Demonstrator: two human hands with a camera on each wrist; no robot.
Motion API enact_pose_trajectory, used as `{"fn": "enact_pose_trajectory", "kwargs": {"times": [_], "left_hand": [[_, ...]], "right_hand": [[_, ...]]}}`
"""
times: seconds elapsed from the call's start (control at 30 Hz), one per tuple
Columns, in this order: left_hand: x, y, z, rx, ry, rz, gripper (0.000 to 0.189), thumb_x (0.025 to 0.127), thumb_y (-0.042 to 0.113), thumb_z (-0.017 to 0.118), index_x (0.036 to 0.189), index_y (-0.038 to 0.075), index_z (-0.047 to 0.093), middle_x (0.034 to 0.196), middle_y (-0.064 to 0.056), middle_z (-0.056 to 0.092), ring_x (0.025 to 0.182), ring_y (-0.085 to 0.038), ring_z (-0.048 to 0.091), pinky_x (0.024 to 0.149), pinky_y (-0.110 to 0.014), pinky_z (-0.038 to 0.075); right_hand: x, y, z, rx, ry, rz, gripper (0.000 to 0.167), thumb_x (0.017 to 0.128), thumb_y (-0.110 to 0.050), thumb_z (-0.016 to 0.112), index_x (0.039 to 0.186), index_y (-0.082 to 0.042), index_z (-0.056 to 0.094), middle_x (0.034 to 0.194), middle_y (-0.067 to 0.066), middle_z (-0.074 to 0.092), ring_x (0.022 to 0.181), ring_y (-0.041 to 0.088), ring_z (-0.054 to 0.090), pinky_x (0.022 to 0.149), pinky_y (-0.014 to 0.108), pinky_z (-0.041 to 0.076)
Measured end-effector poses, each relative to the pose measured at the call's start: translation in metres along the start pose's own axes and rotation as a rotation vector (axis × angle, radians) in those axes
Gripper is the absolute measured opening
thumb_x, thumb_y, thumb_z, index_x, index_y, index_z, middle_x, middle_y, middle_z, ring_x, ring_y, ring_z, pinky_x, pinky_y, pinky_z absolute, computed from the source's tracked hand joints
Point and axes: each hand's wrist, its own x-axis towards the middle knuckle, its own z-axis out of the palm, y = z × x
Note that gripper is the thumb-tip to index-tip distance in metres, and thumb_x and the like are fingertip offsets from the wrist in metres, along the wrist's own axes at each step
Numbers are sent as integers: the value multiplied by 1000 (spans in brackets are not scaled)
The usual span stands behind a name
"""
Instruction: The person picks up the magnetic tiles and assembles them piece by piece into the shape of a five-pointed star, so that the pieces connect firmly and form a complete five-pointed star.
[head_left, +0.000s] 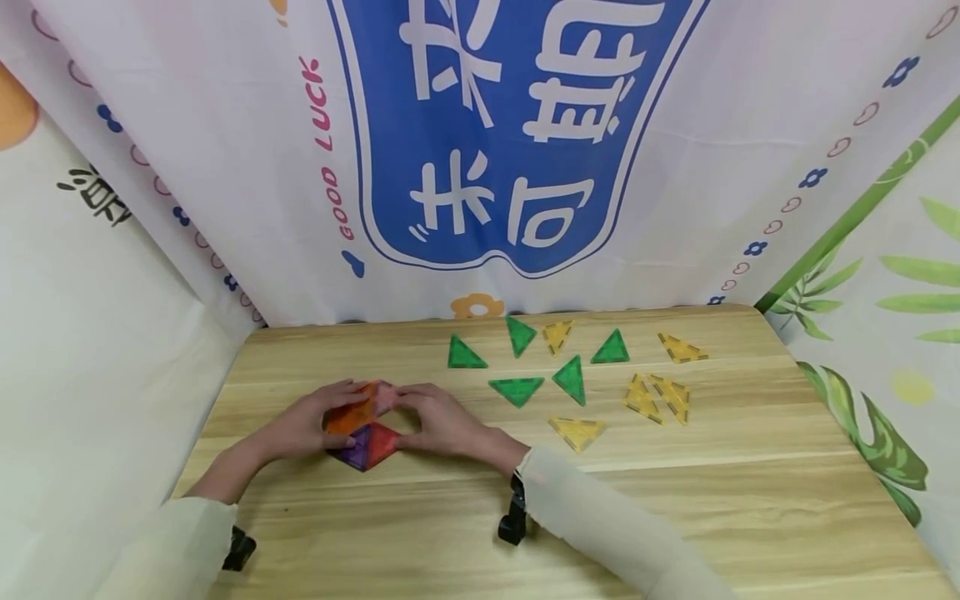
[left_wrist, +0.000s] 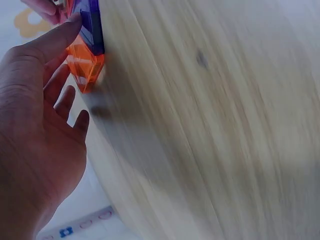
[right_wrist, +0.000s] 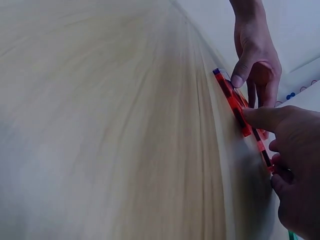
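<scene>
wood-grain tabletop (head_left: 735, 483), five green triangular tiles (head_left: 517, 389), five yellow triangular tiles (head_left: 577, 431)

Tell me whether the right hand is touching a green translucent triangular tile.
No, the right hand touches a red translucent tile, while the green translucent triangular tiles lie apart from that hand.

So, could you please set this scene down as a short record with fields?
Left hand: holds the purple tile and orange tile
Right hand: holds the red tile and pink tile
Green triangles: five, loose
Yellow triangles: five, loose
Surface: wood-grain table
Backdrop: white cloth with blue emblem
</scene>
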Motion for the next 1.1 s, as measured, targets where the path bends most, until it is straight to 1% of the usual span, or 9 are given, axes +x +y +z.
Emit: {"fn": "enact_pose_trajectory", "kwargs": {"times": [0.17, 0.3, 0.43, 0.57, 0.7, 0.8, 0.9, 1.0, 1.1], "left_hand": [[-8, -9, -7, -8, 4, -24, 73, 87, 19, 88, 151, 1, 57, 161, -32, 41, 147, -58, 36, 111, -77, 35], [-11, -11, -10, -36, 7, -37, 75, 85, 16, 89, 150, -1, 57, 161, -33, 40, 146, -59, 36, 111, -78, 34], [-10, -9, -12, -53, 9, -34, 77, 85, 16, 89, 152, 0, 55, 160, -33, 40, 145, -60, 37, 111, -77, 35], [-7, -6, -12, -76, 22, -33, 77, 88, 20, 88, 155, 3, 53, 161, -31, 41, 145, -57, 40, 111, -75, 37], [2, -2, -8, -75, 56, -21, 74, 91, 28, 86, 154, 4, 54, 162, -26, 43, 146, -53, 41, 114, -72, 37], [13, 5, -3, -68, 84, -11, 72, 92, 25, 86, 151, 0, 55, 161, -25, 45, 147, -52, 41, 116, -70, 35], [25, 18, 3, -82, 89, -1, 71, 92, 21, 85, 151, -4, 54, 161, -27, 45, 148, -51, 40, 118, -69, 33], [39, 32, 8, -83, 84, 27, 70, 94, 18, 83, 152, -6, 52, 161, -28, 43, 148, -51, 39, 118, -68, 33], [52, 44, 11, -73, 88, 52, 68, 95, 14, 81, 153, -5, 51, 161, -29, 43, 147, -49, 42, 117, -66, 38]], "right_hand": [[11, -9, 7, 1, -17, 16, 60, 96, -41, 79, 144, -7, 65, 155, 12, 57, 145, 23, 51, 121, 31, 39], [15, -11, 12, 3, -22, 19, 60, 97, -41, 78, 145, -8, 64, 157, 12, 54, 146, 23, 50, 121, 30, 38], [13, -11, 10, 38, -26, 25, 61, 98, -41, 77, 147, -8, 62, 159, 12, 52, 148, 23, 48, 122, 31, 38], [6, -7, 2, 73, -27, 10, 62, 99, -42, 76, 149, -9, 61, 159, 9, 52, 149, 20, 47, 122, 30, 37], [-8, -1, -8, 74, -24, 4, 61, 99, -42, 75, 149, -8, 61, 158, 8, 54, 148, 20, 47, 122, 31, 38], [-22, 5, -18, 54, -29, 21, 61, 99, -41, 76, 148, -8, 62, 156, 8, 55, 147, 22, 48, 121, 33, 39], [-36, 13, -29, 17, -22, 33, 59, 97, -41, 78, 144, -8, 65, 152, 9, 59, 144, 23, 52, 120, 36, 42], [-49, 23, -43, -3, 0, 38, 56, 95, -38, 81, 139, -6, 68, 148, 10, 61, 140, 26, 54, 118, 40, 45], [-62, 33, -58, -4, 32, 37, 55, 94, -35, 83, 137, -4, 69, 145, 12, 62, 137, 28, 56, 116, 44, 47]]}}
